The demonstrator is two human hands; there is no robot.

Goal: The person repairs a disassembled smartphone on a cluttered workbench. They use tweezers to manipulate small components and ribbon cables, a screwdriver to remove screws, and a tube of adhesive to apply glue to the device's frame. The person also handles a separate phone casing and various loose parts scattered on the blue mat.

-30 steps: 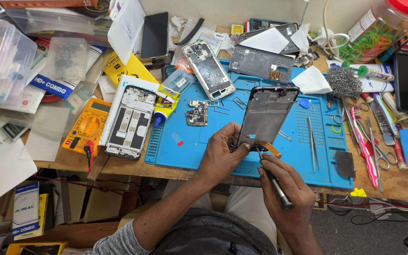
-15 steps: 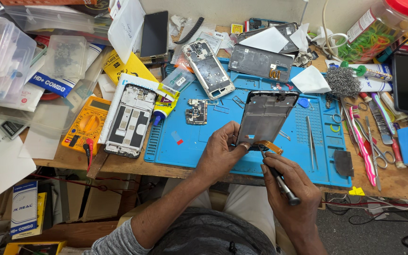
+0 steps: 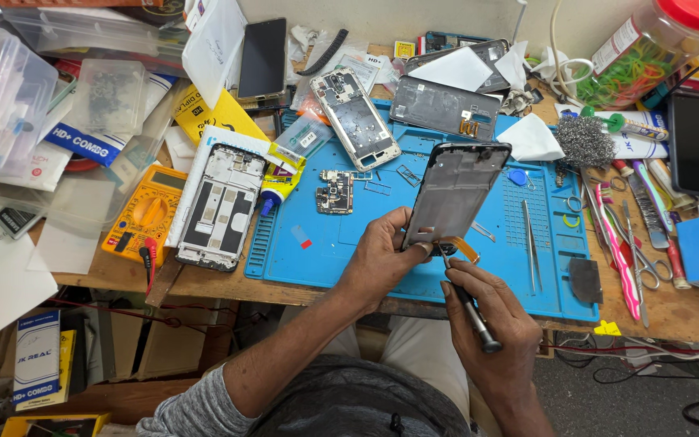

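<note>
Below, right hand (image 3: 491, 311) angles screwdriver (image 3: 464, 301) at left hand's (image 3: 382, 257) phone frame (image 3: 455, 193).

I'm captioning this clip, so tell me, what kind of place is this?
Most likely a phone repair bench. The left hand holds a stripped phone frame while the right hand works it with a screwdriver. A blue repair mat, a loose circuit board and a yellow multimeter lie around.

Count: two hands (image 3: 382, 263) (image 3: 491, 311), one screwdriver (image 3: 467, 303), three bare phone frames (image 3: 455, 190) (image 3: 220, 206) (image 3: 357, 117), two dark phones (image 3: 262, 58) (image 3: 696, 142), one blue mat (image 3: 349, 251), one yellow multimeter (image 3: 146, 214), one circuit board (image 3: 335, 192), one jar (image 3: 649, 57).
</note>
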